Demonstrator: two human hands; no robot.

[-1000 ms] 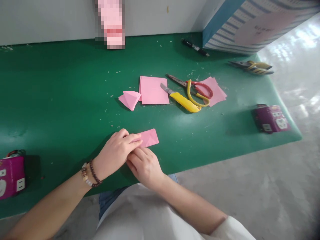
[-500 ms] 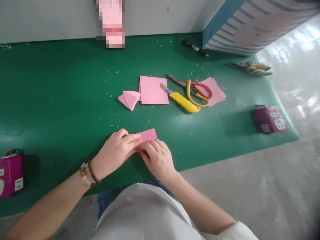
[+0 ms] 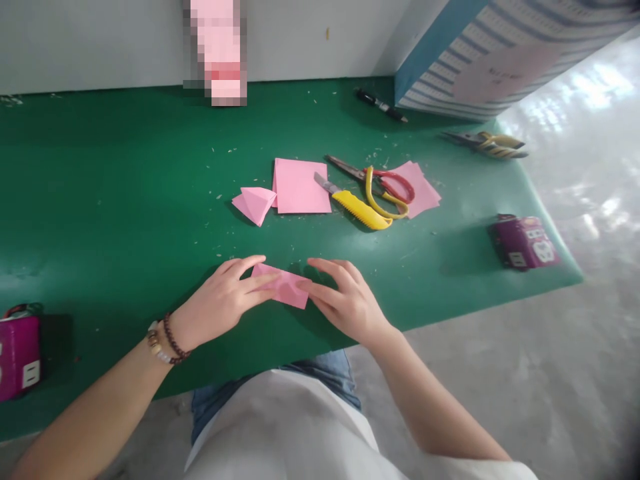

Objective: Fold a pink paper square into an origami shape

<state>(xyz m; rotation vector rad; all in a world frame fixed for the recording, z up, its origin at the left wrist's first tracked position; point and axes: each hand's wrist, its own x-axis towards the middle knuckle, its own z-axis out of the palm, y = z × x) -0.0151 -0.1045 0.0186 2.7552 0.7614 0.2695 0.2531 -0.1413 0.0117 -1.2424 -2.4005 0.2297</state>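
A folded strip of pink paper (image 3: pixel 289 288) lies at a slant near the table's front edge, between my two hands. My left hand (image 3: pixel 225 293), with bead bracelets at the wrist, holds its left part, the fingers over the top of the paper and the index finger raised. My right hand (image 3: pixel 350 297) grips the right end with its fingertips, the index finger lifted off. The thumbs are mostly hidden. Beyond the hands sit a folded pink paper piece (image 3: pixel 255 203) with pointed corners and a pink paper square (image 3: pixel 301 187).
A yellow-handled utility knife (image 3: pixel 360 209) rests with its blade on the square. Scissors (image 3: pixel 370 177) overlap more pink sheets (image 3: pixel 423 190). Behind are a pen (image 3: pixel 381 105), pliers (image 3: pixel 487 143) and a striped box (image 3: pixel 465 67). Purple blocks (image 3: pixel 527 243) stand at both sides of the green table (image 3: pixel 125 167).
The paper strip has turned so its right end now points down toward me. My right hand has shifted right, from over the strip to its end. The view has moved slightly.
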